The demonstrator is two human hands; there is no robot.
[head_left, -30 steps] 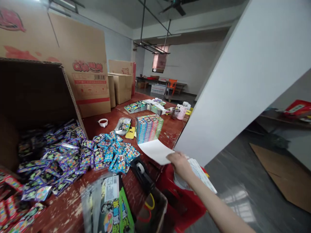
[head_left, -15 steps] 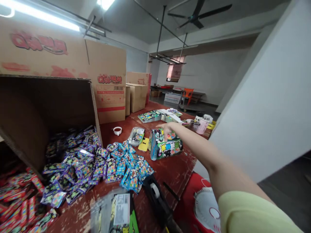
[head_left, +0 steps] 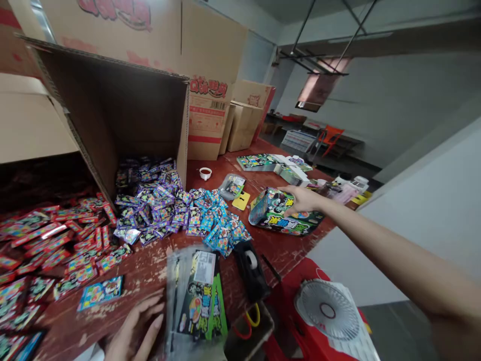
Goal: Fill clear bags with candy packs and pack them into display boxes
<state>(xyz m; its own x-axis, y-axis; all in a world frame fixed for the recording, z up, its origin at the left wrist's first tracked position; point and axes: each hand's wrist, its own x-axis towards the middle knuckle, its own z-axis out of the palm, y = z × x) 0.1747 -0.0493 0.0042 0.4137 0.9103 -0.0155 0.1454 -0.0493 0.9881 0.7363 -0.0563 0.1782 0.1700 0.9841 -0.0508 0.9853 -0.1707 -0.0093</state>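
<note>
My right hand (head_left: 302, 199) reaches far forward. Its thumb and fingers grip the top of a black, green and blue printed candy bag (head_left: 289, 220), which stands slightly tilted on the table. At the bottom, my left hand (head_left: 137, 331) hovers low over the tabletop, fingers curved and apart, nothing seen in them. Just right of it lies a stack of clear-edged printed pouches (head_left: 199, 301). A single blue sachet (head_left: 100, 293) rests above and left of this hand. Something white, partly hidden, shows beneath its wrist.
Red sachets (head_left: 56, 235), purple sachets (head_left: 154, 200) and blue sachets (head_left: 221, 225) lie in heaps, spilling from a tipped carton (head_left: 146, 110). A tape dispenser (head_left: 251, 271), yellow phone-like item (head_left: 241, 200), tape roll (head_left: 205, 173) and flat boxes (head_left: 259, 162) share the red table. A fan (head_left: 326, 311) sits right.
The view has swung down and left. My left hand has come into view at the bottom. My right hand stays at the candy bag, which now leans more.
</note>
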